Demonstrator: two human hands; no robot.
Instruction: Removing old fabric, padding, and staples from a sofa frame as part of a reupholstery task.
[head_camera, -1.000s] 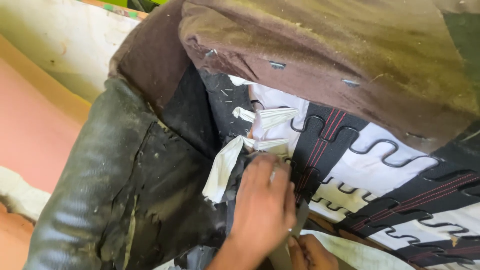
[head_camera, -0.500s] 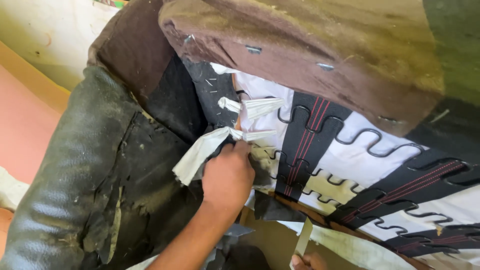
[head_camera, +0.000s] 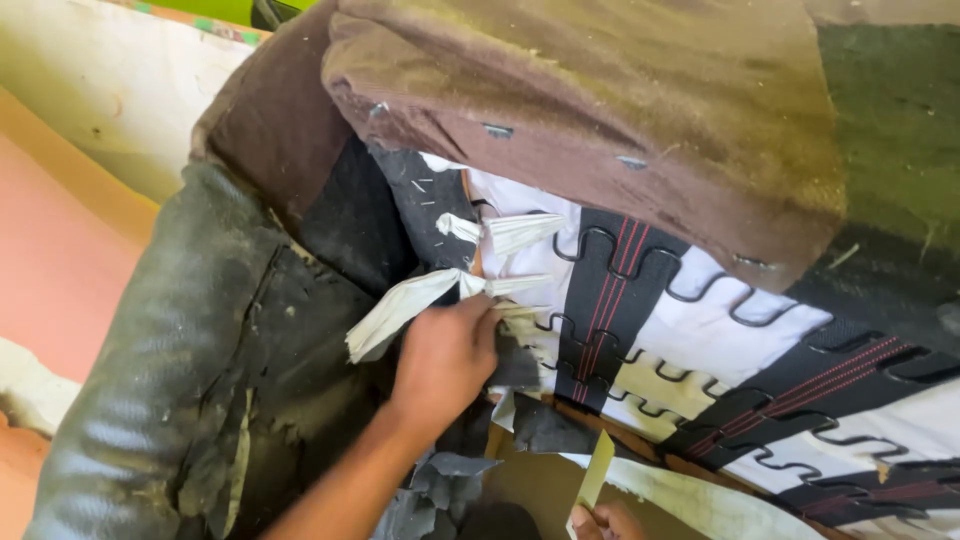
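Gripped between the fingers of the left hand (head_camera: 445, 355) is a white fabric strip (head_camera: 410, 308).

Its loose end is splayed out just left of the knuckles, over the sofa frame's (head_camera: 650, 120) black side panel (head_camera: 200, 340), beside the zigzag springs (head_camera: 600, 300). A thin yellowish strip (head_camera: 594, 480) is pinched upright by the right hand (head_camera: 605, 522) at the frame's lower edge.

pink floor (head_camera: 50, 250) | pale wall (head_camera: 110, 90) | green strip (head_camera: 210, 12) top edge
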